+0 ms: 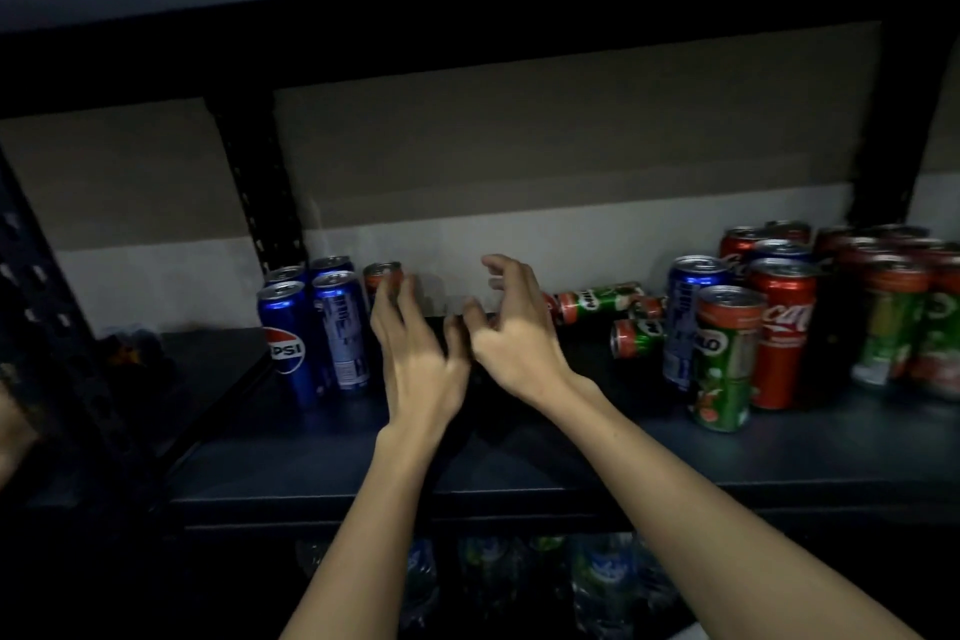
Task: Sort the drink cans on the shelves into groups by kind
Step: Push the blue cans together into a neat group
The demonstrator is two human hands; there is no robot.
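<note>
On the dark metal shelf [519,463], blue Pepsi cans [311,327] stand upright in a cluster at the left, beside a perforated upright post [260,192]. The left hand [415,359] reaches with loosely spread fingers to a red-topped can [383,276] just right of them; whether it touches is unclear. The right hand [514,327] hovers alongside, fingers relaxed, grasping nothing. Farther right, green Milo cans [602,301] lie tipped over, near upright Coca-Cola cans [782,333]. Bare shelf stretches along the near edge.

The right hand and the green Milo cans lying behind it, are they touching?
Cannot tell. In the head view the right hand overlaps the lying Milo cans; no gap or contact shows.
</note>
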